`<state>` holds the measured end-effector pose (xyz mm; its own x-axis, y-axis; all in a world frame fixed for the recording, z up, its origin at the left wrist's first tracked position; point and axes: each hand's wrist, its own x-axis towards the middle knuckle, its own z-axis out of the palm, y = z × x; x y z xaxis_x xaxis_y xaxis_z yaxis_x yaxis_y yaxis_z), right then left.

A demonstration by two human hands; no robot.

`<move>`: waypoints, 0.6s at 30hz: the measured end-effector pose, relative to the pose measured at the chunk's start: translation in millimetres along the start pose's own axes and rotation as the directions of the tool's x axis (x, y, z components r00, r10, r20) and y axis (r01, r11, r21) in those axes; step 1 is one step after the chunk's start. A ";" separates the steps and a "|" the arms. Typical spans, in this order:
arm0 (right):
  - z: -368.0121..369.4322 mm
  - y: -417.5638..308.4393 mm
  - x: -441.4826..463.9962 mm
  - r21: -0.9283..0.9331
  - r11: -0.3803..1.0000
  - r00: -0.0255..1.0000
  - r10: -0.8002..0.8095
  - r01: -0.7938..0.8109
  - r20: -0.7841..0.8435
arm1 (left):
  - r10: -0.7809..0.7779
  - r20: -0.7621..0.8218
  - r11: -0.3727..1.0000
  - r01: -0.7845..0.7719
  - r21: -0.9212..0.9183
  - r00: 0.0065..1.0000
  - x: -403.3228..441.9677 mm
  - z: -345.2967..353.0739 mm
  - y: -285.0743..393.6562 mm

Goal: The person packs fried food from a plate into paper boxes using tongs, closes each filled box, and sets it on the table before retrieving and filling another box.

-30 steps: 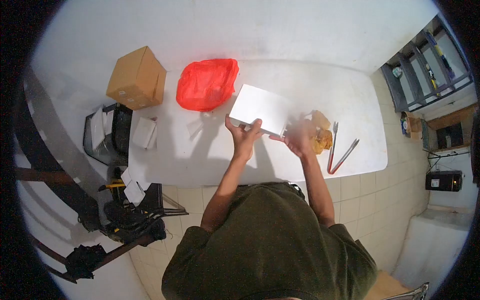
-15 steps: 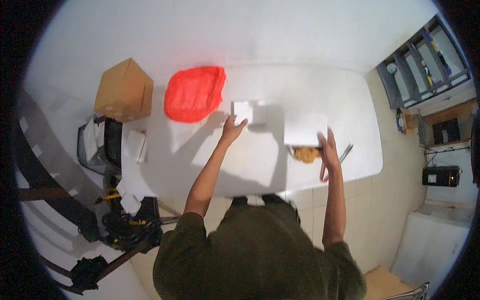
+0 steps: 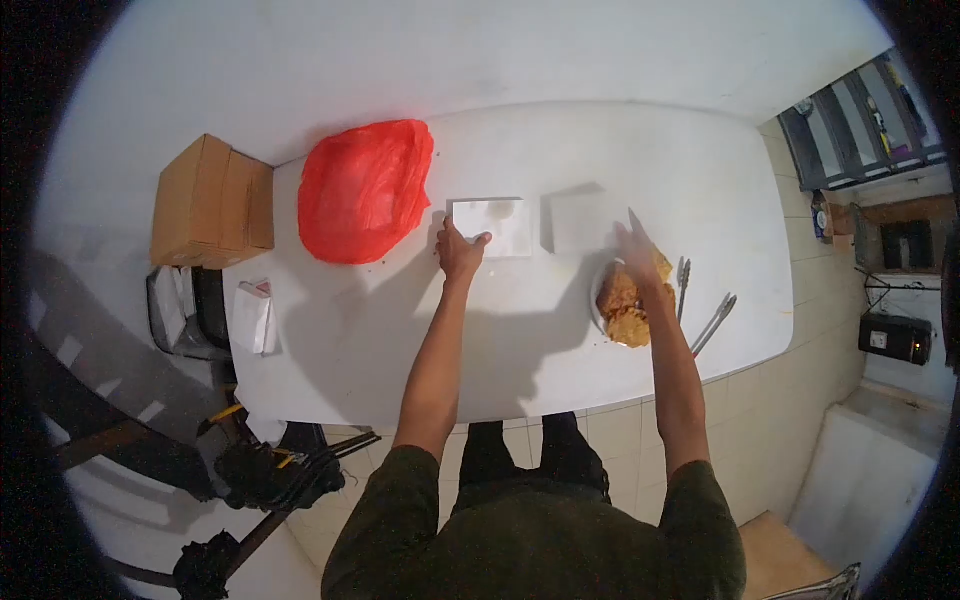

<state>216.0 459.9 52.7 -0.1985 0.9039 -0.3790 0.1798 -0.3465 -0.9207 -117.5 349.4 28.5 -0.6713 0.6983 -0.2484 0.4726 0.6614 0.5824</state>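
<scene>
Currently, your left hand (image 3: pixel 460 255) touches the near left corner of the left white box (image 3: pixel 507 232) on the table (image 3: pixel 500 350), thumb and fingers apart; your right hand (image 3: pixel 637 250) is motion-blurred, finger state cannot be told, located just right of the right white box (image 3: pixel 582 222) and over the plate (image 3: pixel 598 316) of browned food (image 3: pixel 626 318); tongs (image 3: pixel 714 325) right of plate; red plastic bag (image 3: pixel 366 192) left of both boxes

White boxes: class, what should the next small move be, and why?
I would steady the right box with the right hand: its blurred fingers are beside that box, contact unclear, while the left hand is on the left box.
</scene>
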 end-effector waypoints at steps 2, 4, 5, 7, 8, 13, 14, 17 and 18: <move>31.4 16.9 11.9 -0.026 0.999 0.997 0.022 -0.020 0.077 | -0.012 -0.013 0.999 0.012 -0.033 1.000 1.1 -17.1 -9.4; 88.6 16.3 5.1 -0.075 0.997 0.993 0.016 -0.007 0.115 | 0.055 -0.134 0.998 -0.053 0.016 0.989 9.5 -25.9 -39.5; 105.2 31.5 9.5 -0.060 0.997 0.987 -0.030 0.040 0.157 | 0.069 -0.166 0.998 -0.070 -0.002 0.984 14.9 -35.7 -60.9; 138.9 73.3 25.7 -0.014 0.991 0.963 -0.128 0.135 0.236 | 0.060 -0.137 0.998 -0.057 0.027 0.989 20.5 -67.4 -93.0; 149.2 72.7 25.1 -0.081 0.983 0.957 -0.142 0.166 0.251 | 0.016 -0.075 1.000 -0.016 0.000 0.997 20.8 -82.3 -100.3; 173.2 67.9 16.3 -0.664 0.735 0.990 -0.103 0.138 0.092 | 0.126 -0.068 0.991 -0.128 -0.039 0.990 19.1 -84.8 -115.4; 175.3 73.8 16.0 -0.781 0.619 0.994 -0.100 0.087 0.031 | 0.114 -0.041 0.991 -0.116 -0.065 0.993 18.3 -82.3 -117.7; 174.2 93.7 12.0 -0.827 0.556 0.976 -0.213 0.085 -0.043 | 0.128 -0.094 0.992 -0.127 0.014 0.987 7.8 -66.9 -118.4; 178.0 82.2 6.0 -0.816 0.576 0.976 -0.199 0.042 -0.090 | 0.083 -0.071 0.996 -0.084 -0.017 0.994 5.8 -66.5 -114.3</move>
<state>58.1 392.1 -41.9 -0.1426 0.9736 -0.1781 0.8815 0.0431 -0.4702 -213.4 259.7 11.9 -0.6688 0.7295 -0.1432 0.5177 0.5953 0.6145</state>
